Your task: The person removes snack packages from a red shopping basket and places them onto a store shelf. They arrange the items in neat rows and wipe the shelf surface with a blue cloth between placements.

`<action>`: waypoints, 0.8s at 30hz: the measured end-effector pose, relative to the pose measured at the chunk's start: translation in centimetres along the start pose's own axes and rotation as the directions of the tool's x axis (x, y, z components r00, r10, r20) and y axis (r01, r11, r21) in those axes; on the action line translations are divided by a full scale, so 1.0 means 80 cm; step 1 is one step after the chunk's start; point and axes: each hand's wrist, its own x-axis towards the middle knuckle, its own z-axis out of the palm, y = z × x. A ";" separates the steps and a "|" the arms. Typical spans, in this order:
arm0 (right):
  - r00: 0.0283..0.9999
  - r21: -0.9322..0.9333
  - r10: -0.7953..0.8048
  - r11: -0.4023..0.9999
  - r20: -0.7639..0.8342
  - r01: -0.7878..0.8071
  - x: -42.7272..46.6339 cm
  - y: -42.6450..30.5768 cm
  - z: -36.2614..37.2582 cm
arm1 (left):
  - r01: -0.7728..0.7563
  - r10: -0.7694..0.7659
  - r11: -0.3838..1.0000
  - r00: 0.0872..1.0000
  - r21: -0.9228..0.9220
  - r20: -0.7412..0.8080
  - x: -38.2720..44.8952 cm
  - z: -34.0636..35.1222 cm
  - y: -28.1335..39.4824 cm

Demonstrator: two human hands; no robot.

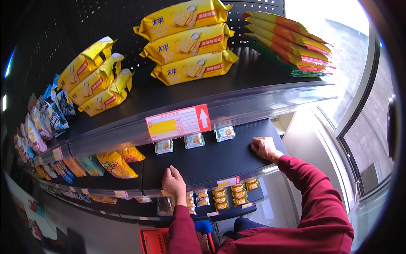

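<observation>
My left hand [174, 182] is over the front edge of the black middle shelf [215, 158], fingers curled; whether it holds anything is hidden. My right hand [264, 148] rests near the right end of the same shelf, fingers bent inward, with nothing visible sticking out of it. Farther back on this shelf lie small pale green snack packets: a left one [164, 146], a middle one [194, 140] and a right one [225, 133]. A price tag [178, 122] with a white arrow hangs on the clear strip of the shelf above.
Yellow cracker packs [193, 68] and a stack of flat bags [290, 44] lie on the upper shelf. Small yellow packaged cakes [221, 199] fill part of a lower shelf. A red plastic basket [155, 241] is below my left arm. Bagged snacks [117, 164] stand left; a glass window [345, 73] is right.
</observation>
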 end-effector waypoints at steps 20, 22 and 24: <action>1.000 -0.005 0.005 1.000 0.030 -0.005 0.002 -0.003 0.003 | -0.008 0.006 0.998 0.999 -0.064 -0.043 -0.003 0.001 -0.005; 1.000 -0.009 -0.008 1.000 0.015 0.008 0.004 -0.003 0.000 | -0.020 0.017 0.997 0.999 -0.070 -0.048 0.000 0.003 -0.003; 1.000 -0.021 -0.001 1.000 0.018 0.001 0.002 -0.001 0.000 | -0.005 0.003 0.996 1.000 -0.089 -0.023 -0.002 0.003 0.000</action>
